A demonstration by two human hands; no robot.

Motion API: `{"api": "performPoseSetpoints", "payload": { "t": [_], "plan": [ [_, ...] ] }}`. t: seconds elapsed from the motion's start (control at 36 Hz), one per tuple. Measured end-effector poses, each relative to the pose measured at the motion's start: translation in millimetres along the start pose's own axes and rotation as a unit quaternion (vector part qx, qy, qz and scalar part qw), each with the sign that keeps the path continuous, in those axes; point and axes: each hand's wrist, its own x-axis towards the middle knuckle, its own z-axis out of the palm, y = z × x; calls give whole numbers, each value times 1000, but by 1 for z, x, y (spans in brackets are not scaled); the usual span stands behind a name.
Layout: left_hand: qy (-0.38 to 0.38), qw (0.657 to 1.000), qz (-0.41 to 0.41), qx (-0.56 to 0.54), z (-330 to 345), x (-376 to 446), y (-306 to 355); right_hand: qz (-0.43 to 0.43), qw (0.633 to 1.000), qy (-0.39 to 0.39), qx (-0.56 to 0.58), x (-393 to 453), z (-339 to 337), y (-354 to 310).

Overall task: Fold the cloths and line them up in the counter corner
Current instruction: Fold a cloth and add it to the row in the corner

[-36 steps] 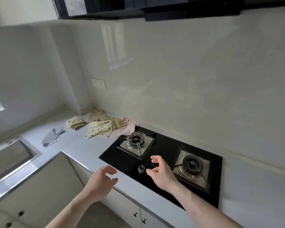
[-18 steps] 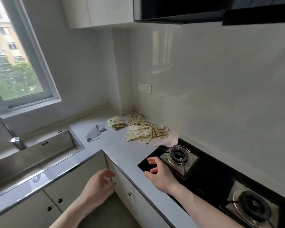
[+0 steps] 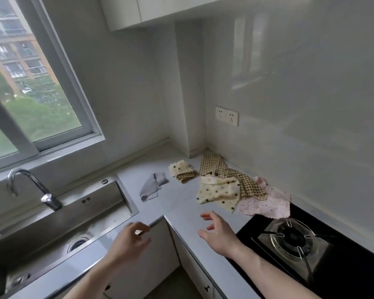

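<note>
Kitchen corner, read left to right. A steel sink (image 3: pixel 58 223) with a curved tap (image 3: pixel 30 186) sits under the window (image 3: pixel 30 83). Beyond it the pale table (image 3: pixel 177 203) turns the corner, and the cloths lie there unfolded: a grey cloth (image 3: pixel 152 186) nearest the sink, well apart from the rest; a small bunched cream-and-check cloth (image 3: pixel 181 170); a brown checked cloth (image 3: pixel 225 171) running back into the corner; a cream dotted cloth (image 3: pixel 219 190) lying partly over it; and a pink cloth (image 3: pixel 266 201) whose edge overhangs the black gas hob (image 3: pixel 311 244).

The left hand (image 3: pixel 130 240) hovers over the sink's front edge, its grip released, fingers loosely curled round nothing. The right hand (image 3: pixel 219 231) hovers above the table just short of the dotted cloth, its grip likewise released, fingers spread.

Step in hand, as judged: the approach, with no cloth yet touched or folded. The next move probably calls for reaching on to one cloth, most likely the dotted one, and spreading it flat on bare table before the first fold.

Against the frame half a second ago, the view has swung further left and down: the sink and window fill more of it, the far burner is gone, and both hands have advanced toward the cloths, which lie unmoved.
</note>
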Motion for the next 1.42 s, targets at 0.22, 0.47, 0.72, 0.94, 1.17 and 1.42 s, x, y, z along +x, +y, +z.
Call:
{"api": "performPoseSetpoints", "payload": {
  "t": [0.22, 0.47, 0.72, 0.94, 1.17, 1.42],
  "plan": [
    [-35, 998, -38, 45, -10, 64, -37, 10, 1000, -14, -26, 54, 2, -9],
    [-86, 991, -55, 82, -14, 153, -74, 35, 999, 10, -27, 93, 6, -8],
    [-150, 978, -21, 143, -10, 261, -116, 94, 993, 71, -30, 144, 37, -19],
    [-229, 960, -3, 161, -15, 352, -158, 168, 979, 111, -14, 194, 94, -54],
    [-271, 951, 5, 151, -6, 384, -198, 210, 969, 131, -12, 204, 155, -75],
    [-177, 967, 178, 45, -23, 382, -157, 240, 957, 164, -17, 183, 169, -90]
  ]
}}
